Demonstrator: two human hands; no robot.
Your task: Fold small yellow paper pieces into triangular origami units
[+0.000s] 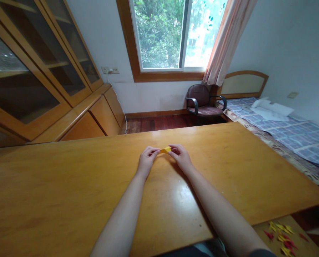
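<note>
A small piece of folded yellow paper (pixel 165 150) is stretched between my two hands, just over the wooden table (pixel 68 185). My left hand (pixel 147 159) pinches its left end between thumb and fingertips. The right end is gripped by my right hand (pixel 181 156), with the thumb below and the fingers above. The paper looks creased and narrow; its exact folded shape is too small to make out. Both forearms reach forward across the table.
Several small yellow and red folded paper pieces (pixel 282 233) lie on a lower surface at bottom right. Beyond the table stand a brown armchair (pixel 202 101) and a bed (pixel 288 125). A glass-fronted cabinet (pixel 41 64) rises at the left, with a white cord (pixel 118 98) nearby.
</note>
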